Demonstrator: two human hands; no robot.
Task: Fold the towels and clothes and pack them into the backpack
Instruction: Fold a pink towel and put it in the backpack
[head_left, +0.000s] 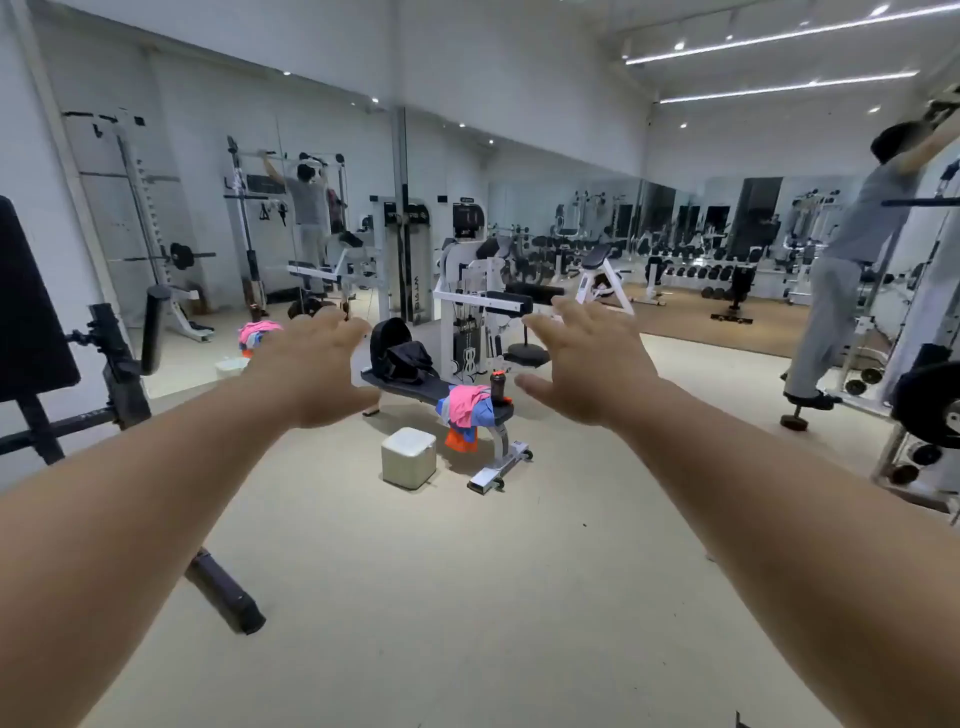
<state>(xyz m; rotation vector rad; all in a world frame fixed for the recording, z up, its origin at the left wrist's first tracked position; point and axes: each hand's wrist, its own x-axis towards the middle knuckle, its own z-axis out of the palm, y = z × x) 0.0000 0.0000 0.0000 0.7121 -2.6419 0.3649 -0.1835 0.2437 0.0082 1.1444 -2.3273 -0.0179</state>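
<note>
Both hands were held out with fingers spread, holding nothing. The pile of clothes (467, 408) lay far ahead on the bench (410, 389), a bit nearer the right hand (582, 364) than the left hand (317, 364). The backpack (400, 351) sat just left of the pile.

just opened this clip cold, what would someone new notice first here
Two bare arms stretch into the middle of the view, left hand and right hand open with fingers spread, holding nothing. Between them, further off, a bench carries a black backpack at its left end and a bright pink, blue and orange pile of clothes hanging over its right end.
</note>
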